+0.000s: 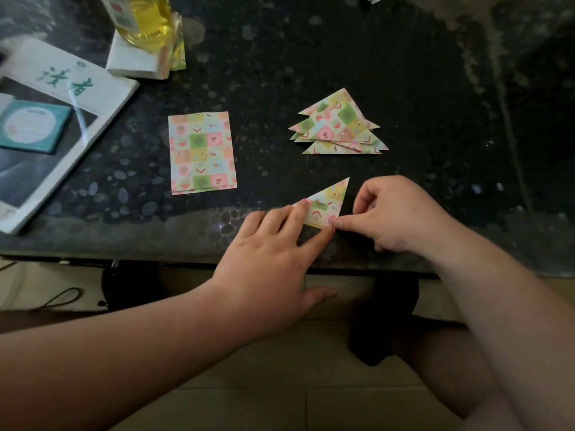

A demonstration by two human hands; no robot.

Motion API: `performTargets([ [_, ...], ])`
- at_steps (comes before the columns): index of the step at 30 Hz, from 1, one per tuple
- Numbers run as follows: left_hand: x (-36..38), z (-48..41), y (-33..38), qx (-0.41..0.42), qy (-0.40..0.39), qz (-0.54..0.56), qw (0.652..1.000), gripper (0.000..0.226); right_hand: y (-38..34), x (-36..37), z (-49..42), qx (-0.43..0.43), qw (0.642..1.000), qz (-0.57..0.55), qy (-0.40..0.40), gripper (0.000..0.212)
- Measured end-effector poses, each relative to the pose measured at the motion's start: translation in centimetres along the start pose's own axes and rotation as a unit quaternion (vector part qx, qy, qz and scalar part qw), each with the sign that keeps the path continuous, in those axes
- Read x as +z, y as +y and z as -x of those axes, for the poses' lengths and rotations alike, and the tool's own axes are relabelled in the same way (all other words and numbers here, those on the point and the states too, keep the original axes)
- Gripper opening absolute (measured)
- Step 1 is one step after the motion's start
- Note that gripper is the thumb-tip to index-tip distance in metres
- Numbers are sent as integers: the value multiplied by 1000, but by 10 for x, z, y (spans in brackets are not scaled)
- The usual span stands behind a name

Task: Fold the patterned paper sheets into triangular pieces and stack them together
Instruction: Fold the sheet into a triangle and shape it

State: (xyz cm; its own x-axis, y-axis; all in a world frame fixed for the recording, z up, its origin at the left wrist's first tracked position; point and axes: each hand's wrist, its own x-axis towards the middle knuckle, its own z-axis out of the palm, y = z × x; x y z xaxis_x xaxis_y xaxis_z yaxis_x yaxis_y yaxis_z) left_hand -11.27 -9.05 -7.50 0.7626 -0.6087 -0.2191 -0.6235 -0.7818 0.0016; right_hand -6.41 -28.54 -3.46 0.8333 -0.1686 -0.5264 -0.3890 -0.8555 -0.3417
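Unfolded patterned sheets (202,152) sit flat on the dark table (280,73) over on the left. My left hand (267,253) presses flat-fingered on the folded triangle (326,205) near the table edge (stack of triangles (339,126) lies just behind it), and my right hand (395,213) pinches its lower corner.

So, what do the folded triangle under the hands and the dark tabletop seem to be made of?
The folded triangle: thin printed paper, matte; it holds sharp creases. The tabletop: probably polished stone or a stone-look surface, black with pale speckles and a faint sheen.
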Motion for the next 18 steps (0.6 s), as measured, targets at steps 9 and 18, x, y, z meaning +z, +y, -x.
performTargets([
  [9, -2, -1, 4, 13, -28, -11, 999, 101, 1, -6, -1, -2, 999, -22, -38, 33],
  [18, -12, 4, -14, 15, -9, 71, 997, 106, -18, 5, 3, 8, 996, 51, -67, 47],
])
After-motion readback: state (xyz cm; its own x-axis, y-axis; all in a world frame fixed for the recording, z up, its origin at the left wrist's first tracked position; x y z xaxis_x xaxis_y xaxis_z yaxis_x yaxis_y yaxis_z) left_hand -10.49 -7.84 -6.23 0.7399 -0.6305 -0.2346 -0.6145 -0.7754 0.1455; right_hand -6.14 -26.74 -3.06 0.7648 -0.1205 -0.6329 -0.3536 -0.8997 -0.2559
